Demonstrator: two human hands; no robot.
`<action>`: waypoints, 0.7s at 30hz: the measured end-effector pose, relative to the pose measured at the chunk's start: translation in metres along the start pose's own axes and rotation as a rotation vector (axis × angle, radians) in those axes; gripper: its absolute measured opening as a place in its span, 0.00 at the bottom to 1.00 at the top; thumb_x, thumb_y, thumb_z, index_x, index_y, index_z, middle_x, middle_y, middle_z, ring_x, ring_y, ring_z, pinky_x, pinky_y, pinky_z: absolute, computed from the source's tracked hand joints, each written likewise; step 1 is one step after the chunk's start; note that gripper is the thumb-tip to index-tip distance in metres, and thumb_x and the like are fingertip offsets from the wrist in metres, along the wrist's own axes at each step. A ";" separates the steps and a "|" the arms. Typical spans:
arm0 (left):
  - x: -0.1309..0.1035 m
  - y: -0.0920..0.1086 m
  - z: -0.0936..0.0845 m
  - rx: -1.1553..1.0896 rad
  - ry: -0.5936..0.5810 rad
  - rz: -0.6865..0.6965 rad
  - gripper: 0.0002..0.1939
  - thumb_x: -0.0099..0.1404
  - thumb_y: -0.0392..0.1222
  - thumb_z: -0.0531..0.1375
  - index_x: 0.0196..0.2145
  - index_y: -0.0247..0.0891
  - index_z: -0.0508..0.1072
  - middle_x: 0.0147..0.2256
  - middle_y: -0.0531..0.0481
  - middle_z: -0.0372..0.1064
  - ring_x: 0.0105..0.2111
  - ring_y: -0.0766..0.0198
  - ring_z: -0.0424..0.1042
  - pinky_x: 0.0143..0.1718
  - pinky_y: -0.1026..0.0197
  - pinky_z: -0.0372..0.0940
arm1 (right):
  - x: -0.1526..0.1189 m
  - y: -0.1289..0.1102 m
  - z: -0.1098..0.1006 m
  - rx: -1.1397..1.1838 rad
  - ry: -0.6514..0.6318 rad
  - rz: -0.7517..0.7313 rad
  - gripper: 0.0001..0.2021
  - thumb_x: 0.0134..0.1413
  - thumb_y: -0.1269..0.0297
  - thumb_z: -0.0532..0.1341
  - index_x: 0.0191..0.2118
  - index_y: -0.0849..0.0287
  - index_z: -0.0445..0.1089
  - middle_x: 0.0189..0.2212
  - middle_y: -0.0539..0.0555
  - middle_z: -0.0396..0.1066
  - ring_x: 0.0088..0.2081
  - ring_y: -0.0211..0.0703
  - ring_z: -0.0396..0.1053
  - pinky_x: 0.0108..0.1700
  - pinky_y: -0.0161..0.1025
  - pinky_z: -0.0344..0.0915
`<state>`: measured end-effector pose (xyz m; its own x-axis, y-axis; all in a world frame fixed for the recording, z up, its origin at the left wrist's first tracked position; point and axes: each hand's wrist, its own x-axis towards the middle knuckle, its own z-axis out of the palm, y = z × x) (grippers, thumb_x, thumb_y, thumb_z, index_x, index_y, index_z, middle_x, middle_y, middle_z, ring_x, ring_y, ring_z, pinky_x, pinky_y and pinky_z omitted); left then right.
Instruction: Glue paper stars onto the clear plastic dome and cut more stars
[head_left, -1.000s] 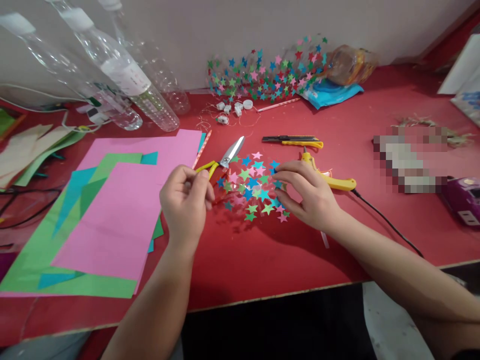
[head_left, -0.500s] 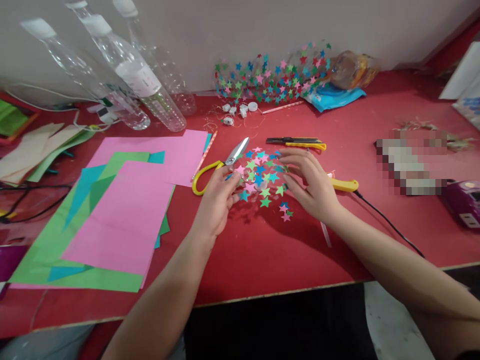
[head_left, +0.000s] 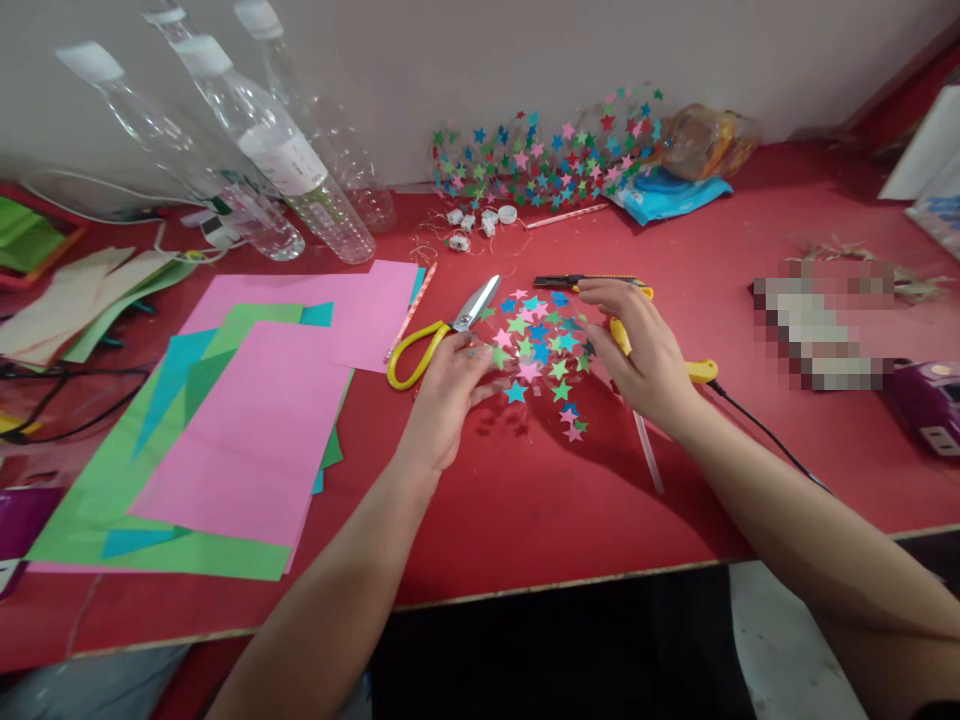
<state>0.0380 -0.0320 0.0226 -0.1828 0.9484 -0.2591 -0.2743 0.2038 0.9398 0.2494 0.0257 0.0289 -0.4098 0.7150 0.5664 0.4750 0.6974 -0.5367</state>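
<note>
Head view: the star-covered piece (head_left: 529, 371), a cluster of pink, green and blue stars, sits between the two hands, over the red tabletop (head_left: 525, 530). The left hand (head_left: 442, 400) is at its left edge, fingers narrowed and half curled; whether they grip it, I cannot tell. The right hand (head_left: 643, 350) is wide, thumb and fingers parted, its tips close to the right side of the stars; contact there is unclear.

Toward the person, red surface runs from the stars to the table's front edge, giving both wrists room that way. Elsewhere the margins are tighter. The yellow-handled scissors (head_left: 415, 358) lie just beyond the left hand, blades pointing away, with a striped stick (head_left: 412, 311) beside the paper sheets (head_left: 240, 430) to the left. Behind the stars is the cutter (head_left: 555, 282), its yellow end partly behind the right fingers. The glue gun (head_left: 703, 372) is partly hidden by the right hand, and a pale stick (head_left: 648, 455) slants toward the front edge near the right wrist
</note>
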 end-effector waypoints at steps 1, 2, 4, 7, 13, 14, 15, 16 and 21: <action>0.001 0.000 -0.001 0.012 0.001 0.013 0.20 0.57 0.48 0.65 0.44 0.40 0.65 0.41 0.48 0.68 0.42 0.62 0.73 0.40 0.60 0.72 | 0.000 -0.001 -0.002 -0.012 0.004 -0.004 0.13 0.66 0.66 0.52 0.54 0.56 0.64 0.55 0.62 0.68 0.59 0.51 0.65 0.59 0.54 0.64; 0.001 -0.001 -0.002 0.022 -0.003 0.025 0.20 0.57 0.48 0.65 0.44 0.40 0.66 0.41 0.48 0.67 0.41 0.62 0.73 0.40 0.59 0.72 | -0.001 -0.002 -0.005 -0.027 0.016 -0.008 0.13 0.66 0.66 0.52 0.53 0.56 0.64 0.54 0.62 0.69 0.58 0.51 0.65 0.58 0.55 0.63; 0.003 -0.001 -0.004 0.034 -0.011 0.046 0.20 0.58 0.48 0.64 0.44 0.39 0.66 0.40 0.48 0.67 0.40 0.62 0.73 0.41 0.58 0.72 | -0.002 -0.007 -0.014 -0.053 0.053 -0.026 0.10 0.65 0.66 0.53 0.49 0.55 0.67 0.49 0.60 0.72 0.53 0.52 0.68 0.55 0.54 0.65; 0.005 -0.001 -0.006 0.040 -0.004 0.081 0.20 0.57 0.49 0.65 0.44 0.39 0.66 0.41 0.48 0.67 0.40 0.62 0.73 0.40 0.57 0.73 | -0.004 -0.018 -0.032 -0.037 -0.044 -0.071 0.05 0.61 0.67 0.56 0.40 0.55 0.69 0.35 0.55 0.74 0.37 0.45 0.71 0.41 0.43 0.67; 0.007 0.002 -0.012 0.099 0.166 0.246 0.15 0.55 0.46 0.67 0.35 0.38 0.67 0.31 0.54 0.69 0.28 0.70 0.69 0.28 0.67 0.67 | -0.014 -0.031 -0.033 -0.360 -0.823 -0.164 0.13 0.61 0.68 0.55 0.25 0.59 0.67 0.18 0.49 0.67 0.19 0.34 0.57 0.25 0.37 0.44; 0.007 0.003 -0.013 0.123 0.192 0.274 0.13 0.56 0.45 0.66 0.33 0.38 0.67 0.28 0.55 0.67 0.25 0.72 0.67 0.25 0.69 0.64 | -0.017 -0.030 -0.028 -0.446 -0.869 -0.154 0.13 0.61 0.69 0.55 0.25 0.60 0.67 0.17 0.49 0.67 0.18 0.34 0.56 0.25 0.38 0.40; 0.006 0.004 -0.014 0.148 0.202 0.296 0.12 0.57 0.44 0.66 0.31 0.39 0.66 0.25 0.57 0.66 0.22 0.73 0.65 0.23 0.70 0.62 | -0.020 -0.029 -0.022 -0.507 -0.891 -0.150 0.11 0.61 0.71 0.55 0.27 0.60 0.67 0.18 0.50 0.68 0.18 0.34 0.56 0.25 0.39 0.38; 0.005 0.005 -0.015 0.171 0.198 0.314 0.10 0.58 0.43 0.65 0.30 0.39 0.67 0.23 0.57 0.65 0.21 0.73 0.64 0.21 0.70 0.60 | -0.022 -0.028 -0.017 -0.542 -0.896 -0.156 0.10 0.61 0.72 0.54 0.28 0.61 0.67 0.18 0.50 0.68 0.18 0.34 0.57 0.25 0.40 0.37; 0.000 0.006 -0.014 0.175 0.117 0.273 0.07 0.60 0.42 0.63 0.27 0.39 0.70 0.22 0.56 0.67 0.21 0.72 0.65 0.22 0.69 0.61 | -0.030 -0.025 -0.003 -0.637 -0.840 -0.227 0.09 0.58 0.78 0.53 0.32 0.62 0.68 0.18 0.50 0.68 0.17 0.35 0.60 0.25 0.41 0.35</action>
<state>0.0228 -0.0342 0.0247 -0.3372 0.9414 -0.0068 -0.0358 -0.0056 0.9993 0.2526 -0.0134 0.0269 -0.8279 0.5458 -0.1293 0.5386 0.8379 0.0883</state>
